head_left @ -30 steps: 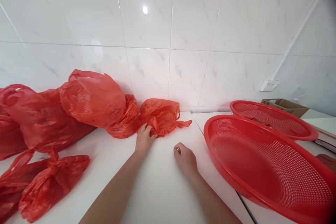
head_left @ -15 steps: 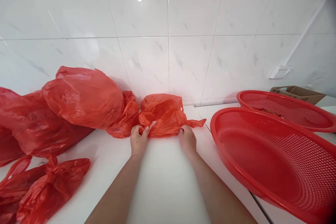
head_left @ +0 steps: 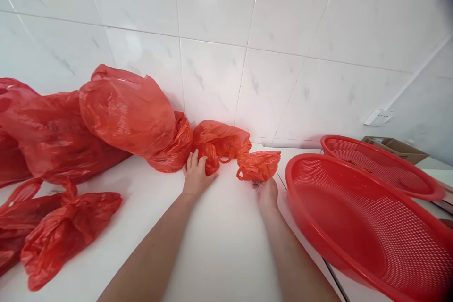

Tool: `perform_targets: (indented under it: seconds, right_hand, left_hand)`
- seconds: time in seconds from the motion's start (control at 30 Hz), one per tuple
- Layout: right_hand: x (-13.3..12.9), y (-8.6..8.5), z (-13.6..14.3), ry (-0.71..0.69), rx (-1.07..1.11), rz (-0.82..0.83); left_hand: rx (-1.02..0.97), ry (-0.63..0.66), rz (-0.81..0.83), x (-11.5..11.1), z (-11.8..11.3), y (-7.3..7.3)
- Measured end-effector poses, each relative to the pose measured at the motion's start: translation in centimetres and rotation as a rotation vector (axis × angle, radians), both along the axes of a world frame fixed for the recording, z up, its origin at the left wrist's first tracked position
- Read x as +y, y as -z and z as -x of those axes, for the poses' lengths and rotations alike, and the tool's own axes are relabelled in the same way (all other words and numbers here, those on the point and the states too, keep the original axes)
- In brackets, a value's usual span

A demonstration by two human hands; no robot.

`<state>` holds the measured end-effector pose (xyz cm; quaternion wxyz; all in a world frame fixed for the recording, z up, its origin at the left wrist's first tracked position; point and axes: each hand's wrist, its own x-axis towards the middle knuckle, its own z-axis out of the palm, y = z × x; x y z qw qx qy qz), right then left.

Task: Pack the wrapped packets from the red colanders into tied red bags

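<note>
On a white counter (head_left: 219, 245) by the tiled wall lies a small crumpled red plastic bag (head_left: 221, 140). My left hand (head_left: 196, 175) grips its left end, fingers over the plastic. A second small red bag (head_left: 258, 165) has come apart from it to the right; my right hand (head_left: 266, 194) holds this one from below, just left of the big red perforated basket (head_left: 357, 226).
Large stuffed red bags (head_left: 123, 113) pile against the wall at the left, with smaller tied ones (head_left: 60, 233) at the front left. A second red basket (head_left: 382, 166) and a cardboard box (head_left: 394, 145) stand at the right rear. A wall socket (head_left: 379, 116) is above them.
My right hand came forward from the counter, took the right side of the small bag and pulled a separate bag off to the right. My left hand kept its grip.
</note>
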<state>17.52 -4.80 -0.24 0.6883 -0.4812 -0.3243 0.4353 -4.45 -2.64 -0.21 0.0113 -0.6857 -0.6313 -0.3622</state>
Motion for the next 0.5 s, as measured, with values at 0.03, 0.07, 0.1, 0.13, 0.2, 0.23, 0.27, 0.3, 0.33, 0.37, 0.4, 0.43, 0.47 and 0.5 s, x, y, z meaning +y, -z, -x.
perform_targets:
  seconds: [0.03,0.07,0.1,0.13,0.2,0.23,0.27,0.3,0.33,0.37,0.4,0.43,0.47,0.5]
  right_hand:
    - [-0.5,-0.1,0.1,-0.007,0.017,-0.005]
    - [-1.0,-0.2,0.2,-0.015,0.031,-0.008]
    - [-1.6,-0.2,0.3,-0.022,0.042,-0.007]
    - [-2.3,-0.2,0.4,-0.025,0.050,-0.004]
    - [-3.9,-0.1,0.8,-0.023,0.056,0.009]
    - [-4.8,-0.1,1.0,-0.020,0.042,0.022]
    - [-5.9,-0.1,1.3,-0.028,0.018,0.038]
    - [-6.9,-0.2,1.6,-0.056,-0.014,0.048]
    - [-8.0,-0.3,2.0,-0.103,-0.052,0.043]
    - [-9.0,-0.4,2.4,-0.166,-0.096,0.022]
    - [-9.9,-0.6,2.8,-0.239,-0.152,-0.013]
    - [-10.6,-0.8,3.1,-0.306,-0.221,-0.053]
    - [-11.1,-1.0,3.3,-0.353,-0.304,-0.088]
    - [-11.4,-1.2,3.4,-0.365,-0.397,-0.110]
  left_hand:
    - [0.008,-0.011,-0.046,-0.4,-0.1,-0.3]
    - [0.014,-0.009,-0.094,-0.9,-0.2,-0.6]
    - [0.020,0.014,-0.145,-1.5,-0.5,-0.9]
    - [0.032,0.064,-0.196,-2.2,-0.8,-1.0]
    - [0.076,0.235,-0.290,-3.8,-1.7,-0.9]
    - [0.104,0.339,-0.322,-4.8,-2.2,-0.8]
    - [0.122,0.432,-0.340,-5.8,-2.8,-0.6]
    - [0.124,0.497,-0.343,-6.9,-3.3,-0.5]
    - [0.099,0.527,-0.331,-8.0,-3.8,-0.4]
    - [0.050,0.528,-0.305,-9.0,-4.1,-0.3]
    - [-0.019,0.519,-0.261,-9.8,-4.3,-0.4]
    - [-0.110,0.515,-0.191,-10.6,-4.4,-0.5]
    - [-0.208,0.521,-0.107,-11.1,-4.2,-0.6]
    - [-0.301,0.535,-0.025,-11.5,-3.8,-0.8]
